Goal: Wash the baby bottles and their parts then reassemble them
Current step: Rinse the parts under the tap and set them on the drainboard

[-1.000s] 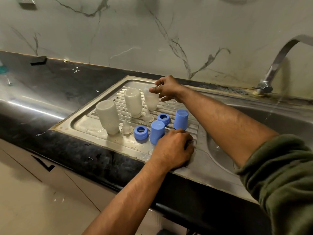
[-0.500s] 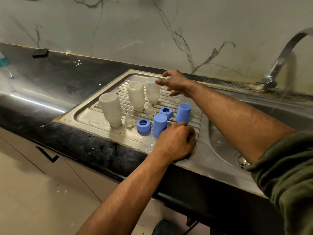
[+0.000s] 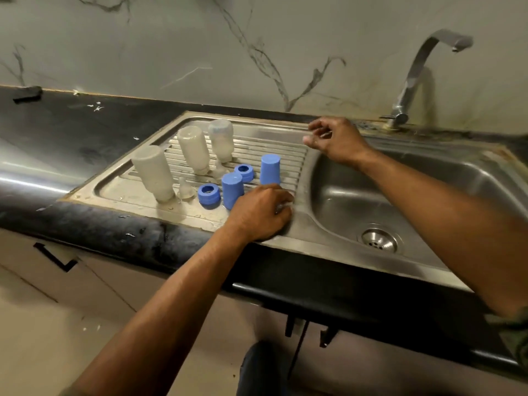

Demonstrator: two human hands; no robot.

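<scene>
Our three bottles (image 3: 197,150) stand upside down on the ridged draining board (image 3: 288,151), with two clear teats, two blue rings (image 3: 209,195) and two blue caps (image 3: 270,169) just in front. A second ago our right hand (image 3: 335,140) touched the rear bottle; now it has let go and hangs over the board's edge toward the basin, fingers loosely curled, holding nothing. Our left hand (image 3: 261,214) still rests near the front cap, fingers bent; we cannot tell what they hold. Draining looks done, so reassembly likely comes next.

Steel sink (image 3: 337,178), tap (image 3: 414,72), black counter (image 3: 85,132), marble wall (image 3: 200,47).
</scene>
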